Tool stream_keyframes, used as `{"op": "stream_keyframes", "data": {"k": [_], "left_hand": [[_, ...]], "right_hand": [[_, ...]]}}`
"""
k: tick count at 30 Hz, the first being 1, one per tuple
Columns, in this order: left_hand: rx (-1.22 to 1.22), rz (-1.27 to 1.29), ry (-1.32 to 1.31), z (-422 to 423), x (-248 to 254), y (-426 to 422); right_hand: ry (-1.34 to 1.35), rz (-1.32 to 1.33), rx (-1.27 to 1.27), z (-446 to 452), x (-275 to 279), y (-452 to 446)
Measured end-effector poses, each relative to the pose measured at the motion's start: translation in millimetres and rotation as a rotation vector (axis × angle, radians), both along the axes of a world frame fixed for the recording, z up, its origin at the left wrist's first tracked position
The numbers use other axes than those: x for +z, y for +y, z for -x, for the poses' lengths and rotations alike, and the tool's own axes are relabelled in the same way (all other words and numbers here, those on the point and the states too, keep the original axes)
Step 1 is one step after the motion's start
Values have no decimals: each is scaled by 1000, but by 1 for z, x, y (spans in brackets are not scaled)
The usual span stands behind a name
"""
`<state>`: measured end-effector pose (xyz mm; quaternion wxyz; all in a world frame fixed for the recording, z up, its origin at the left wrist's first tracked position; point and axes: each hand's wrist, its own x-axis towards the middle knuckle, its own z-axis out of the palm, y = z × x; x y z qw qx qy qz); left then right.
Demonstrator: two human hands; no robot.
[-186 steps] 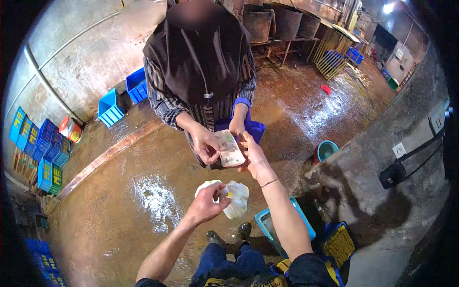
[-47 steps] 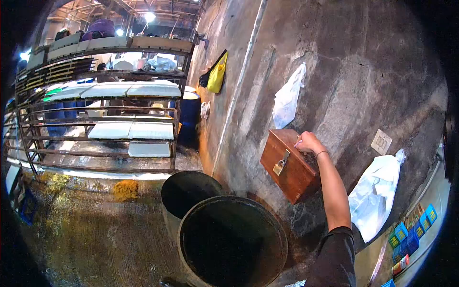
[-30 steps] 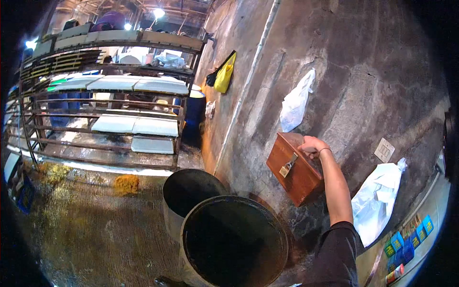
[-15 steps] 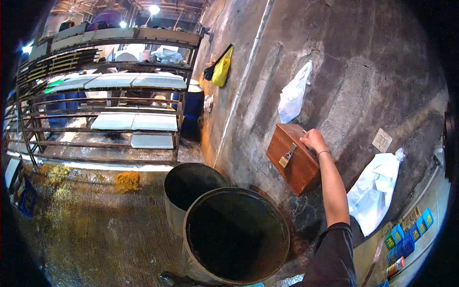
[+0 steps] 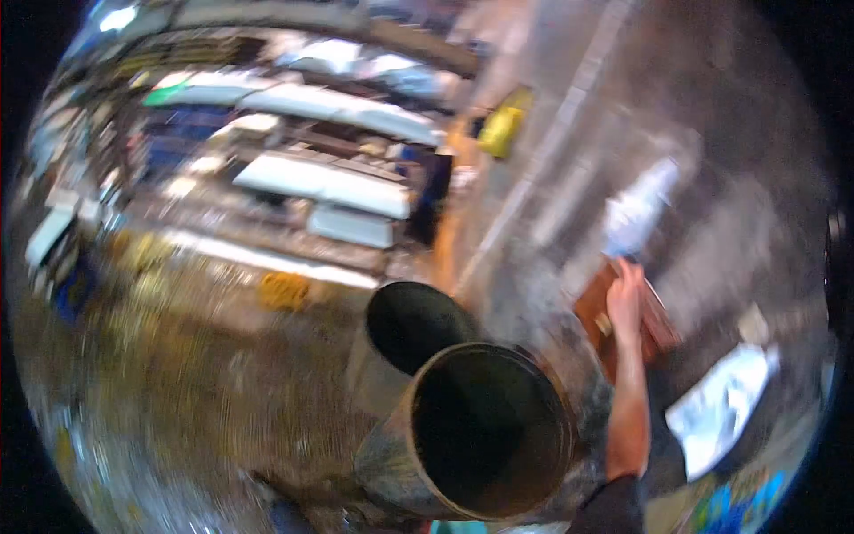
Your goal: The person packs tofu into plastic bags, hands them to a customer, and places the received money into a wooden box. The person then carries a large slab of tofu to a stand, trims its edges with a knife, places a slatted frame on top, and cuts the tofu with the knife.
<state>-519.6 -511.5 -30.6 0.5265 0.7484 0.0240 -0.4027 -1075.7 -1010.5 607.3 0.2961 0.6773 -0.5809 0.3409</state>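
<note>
Rack [image 5: 422,46] on my left, carrying pale slabs [image 5: 325,187] on two tiers, plus one lower down; smeared by motion. Dark blue barrel [image 5: 433,191] at the rack's right end, contents not readable. Below the rack, an orange-yellow clump [image 5: 285,290] lies on the wet floor [image 5: 231,383].

Next, two large round drums, mouths up, close together. Rear drum [image 5: 374,378]: black inside, I can't make out any contents. Front drum [image 5: 391,463]: wider mouth, overlaps the rear one from my angle, interior just as dark. Yellow bag [image 5: 503,129] hangs on the wall above them.

Right of the drums, the brown wooden box [image 5: 591,303] is at the wall, just below a white plastic bag [image 5: 636,209]; my view doesn't reach inside the box. Right hand [image 5: 625,298] lies over the box, fingers by its upper edge; too blurred for me to say whether it grips or only rests. Left hand is out of my view, so I can't tell its state.

Far right, a bulging, larger white bag [image 5: 722,409], contents hidden, near the forearm.
</note>
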Motion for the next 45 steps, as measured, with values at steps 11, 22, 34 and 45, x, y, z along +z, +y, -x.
{"op": "stream_keyframes", "data": {"k": [11,22,34,45], "left_hand": [[705,92,-81,-90,93,138],[1035,-925,366,-15,-19,310],[1220,-388,-177,-503,28,372],[2219,-339,-776,-641,229,724]], "right_hand": [[177,-1796,677,-520,-437,-4],[423,-2152,994,-914,-514,252],[599,-1948,1487,-1480,-476,371],[857,-1422,2757,-1717,-267,1037]]}}
